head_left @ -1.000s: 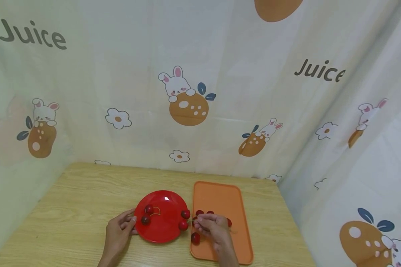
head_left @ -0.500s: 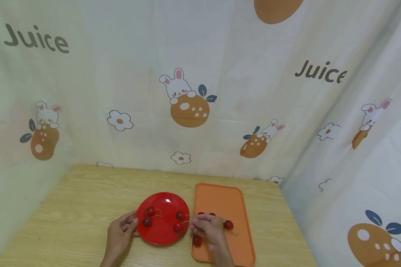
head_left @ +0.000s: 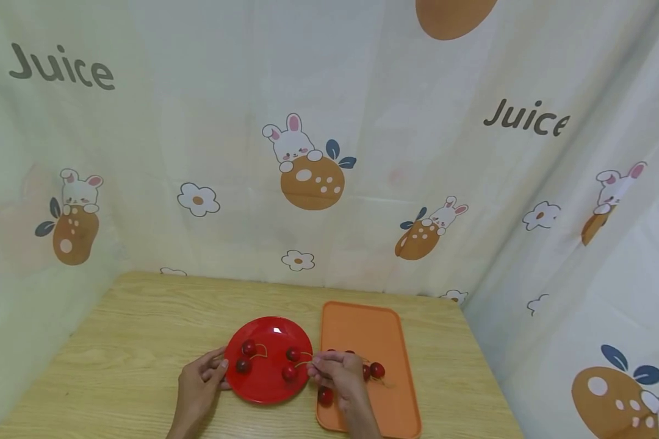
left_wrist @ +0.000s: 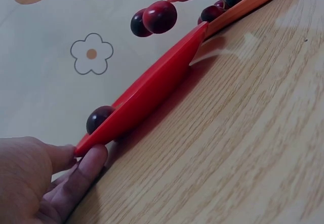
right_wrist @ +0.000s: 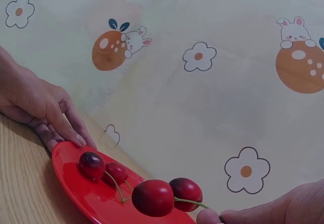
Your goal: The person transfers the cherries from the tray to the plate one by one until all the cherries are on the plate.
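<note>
Over the last second the right hand (head_left: 337, 373), pinching 2 stems, carried the 2 cherries (right_wrist: 167, 195) inward from the rim over the red plate (head_left: 263, 387), so they hung almost set down, while the left hand (head_left: 200, 384) kept gripping the plate's edge.

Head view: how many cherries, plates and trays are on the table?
Plate cherries: 4
Tray cherries: at least 4, the hand hides some
Red plate: 1
Orange tray: 1
Total: at least 10
</note>
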`<action>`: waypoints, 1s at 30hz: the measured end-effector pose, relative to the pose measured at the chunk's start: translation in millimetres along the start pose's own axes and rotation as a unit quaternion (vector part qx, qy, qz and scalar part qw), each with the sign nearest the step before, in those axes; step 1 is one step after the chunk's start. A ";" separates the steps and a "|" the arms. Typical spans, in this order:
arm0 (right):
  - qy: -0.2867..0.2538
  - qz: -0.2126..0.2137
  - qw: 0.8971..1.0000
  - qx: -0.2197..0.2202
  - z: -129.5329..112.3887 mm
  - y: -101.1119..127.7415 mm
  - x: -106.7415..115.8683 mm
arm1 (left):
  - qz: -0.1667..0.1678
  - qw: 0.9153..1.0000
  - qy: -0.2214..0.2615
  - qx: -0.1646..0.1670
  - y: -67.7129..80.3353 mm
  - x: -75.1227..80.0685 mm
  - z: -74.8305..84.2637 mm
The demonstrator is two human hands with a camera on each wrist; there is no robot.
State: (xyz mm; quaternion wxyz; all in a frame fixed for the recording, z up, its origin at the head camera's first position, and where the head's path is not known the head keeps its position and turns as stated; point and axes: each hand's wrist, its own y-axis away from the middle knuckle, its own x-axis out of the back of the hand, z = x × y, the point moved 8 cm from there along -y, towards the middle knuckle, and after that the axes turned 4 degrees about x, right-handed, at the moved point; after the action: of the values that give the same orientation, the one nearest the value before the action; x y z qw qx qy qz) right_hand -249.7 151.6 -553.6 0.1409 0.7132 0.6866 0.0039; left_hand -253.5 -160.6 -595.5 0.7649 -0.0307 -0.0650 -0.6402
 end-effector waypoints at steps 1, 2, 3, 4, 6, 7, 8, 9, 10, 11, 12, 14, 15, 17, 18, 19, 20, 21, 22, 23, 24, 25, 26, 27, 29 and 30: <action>0.001 -0.001 1.000 0.002 0.3 -0.2 -1.3 | 0.000 1.000 0.000 0.001 0.2 0.2 -0.3; 0.002 -0.001 1.000 0.001 0.8 -0.7 -2.3 | 0.000 1.000 0.001 0.002 0.4 0.3 -0.4; 0.003 0.001 1.000 0.001 1.5 -1.1 -3.3 | 0.000 1.000 0.001 0.003 0.5 0.2 -0.5; 0.005 0.003 1.000 -0.001 2.4 -1.8 -4.1 | 0.000 1.000 0.002 0.003 0.5 0.0 -0.4; 0.006 0.007 1.000 -0.003 3.4 -2.3 -6.3 | -0.001 1.000 0.005 0.002 0.4 -0.5 -0.2; 0.006 0.007 1.000 -0.002 3.6 -2.6 -7.4 | -0.001 1.000 0.006 0.000 0.2 -0.8 0.0; 0.005 0.008 1.000 -0.002 3.9 -2.8 -8.7 | -0.001 1.000 0.007 -0.001 0.0 -1.0 0.2; 0.004 0.008 1.000 -0.002 4.1 -2.7 -9.8 | -0.001 1.000 0.008 -0.003 -0.1 -1.0 0.1; 0.001 0.008 1.000 -0.002 4.3 -2.8 -10.9 | -0.002 1.000 0.007 -0.004 -0.3 -1.0 0.0; 0.000 0.006 1.000 0.001 4.0 -2.7 -12.2 | -0.001 1.000 0.006 -0.006 -0.5 -0.7 -0.2; -0.001 0.006 1.000 0.002 4.3 -2.9 -13.2 | -0.001 1.000 0.005 -0.007 -0.6 -0.4 -0.3; -0.002 0.007 1.000 0.002 4.8 -2.9 -14.6 | 0.000 1.000 0.003 -0.008 -0.8 0.2 -0.7; -0.002 0.007 1.000 0.002 4.8 -2.8 -15.3 | 0.000 1.000 0.002 -0.009 -0.8 0.6 -0.8; 0.000 0.008 1.000 0.003 4.1 -2.6 -16.8 | 0.001 1.000 0.001 -0.008 -1.3 0.9 -0.8; 0.000 0.009 1.000 0.001 4.2 -2.9 -17.2 | 0.002 1.000 0.002 -0.007 -1.4 1.0 -0.8; 0.001 0.009 1.000 0.001 4.0 -3.3 -18.0 | 0.002 1.000 0.001 -0.006 -1.5 1.0 -0.6; 0.001 0.010 1.000 0.000 3.7 -3.8 -18.7 | 0.002 1.000 0.001 -0.005 -1.6 1.1 -0.5; 0.003 0.010 1.000 0.001 3.6 -4.7 -19.4 | 0.002 1.000 0.002 -0.004 -1.6 1.0 -0.3; 0.004 0.011 1.000 0.001 3.6 -5.5 -20.0 | 0.002 1.000 0.002 -0.003 -1.7 1.0 0.0; 0.004 0.011 1.000 0.001 4.0 -6.4 -20.7 | 0.002 1.000 0.002 -0.003 -1.5 0.9 0.3; 0.005 0.012 1.000 0.001 4.7 -7.5 -21.4 | 0.001 1.000 0.002 -0.003 -1.5 0.8 0.6; 0.006 0.012 1.000 0.000 5.5 -8.4 -22.2 | 0.002 1.000 0.001 -0.004 -1.3 0.8 0.8; 0.005 0.012 1.000 -0.001 6.3 -9.1 -23.2 | 0.002 1.000 0.002 -0.004 -1.2 0.8 0.8; 0.006 0.012 1.000 -0.001 7.0 -9.7 -24.1 | 0.001 1.000 0.002 -0.004 -1.1 0.8 0.8; 0.008 0.011 1.000 -0.002 8.7 -10.7 -26.1 | 0.002 1.000 0.000 -0.006 -0.8 0.8 0.8; 0.010 0.011 1.000 -0.002 9.8 -11.5 -27.1 | 0.002 1.000 0.001 -0.007 -0.7 0.8 0.7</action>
State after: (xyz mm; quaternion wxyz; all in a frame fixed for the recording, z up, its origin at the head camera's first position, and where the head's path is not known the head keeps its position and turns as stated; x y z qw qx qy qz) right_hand -260.5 123.3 -560.4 0.1356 0.7205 0.6799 0.0142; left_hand -254.1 -161.5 -594.8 0.7662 -0.0354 -0.0596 -0.6388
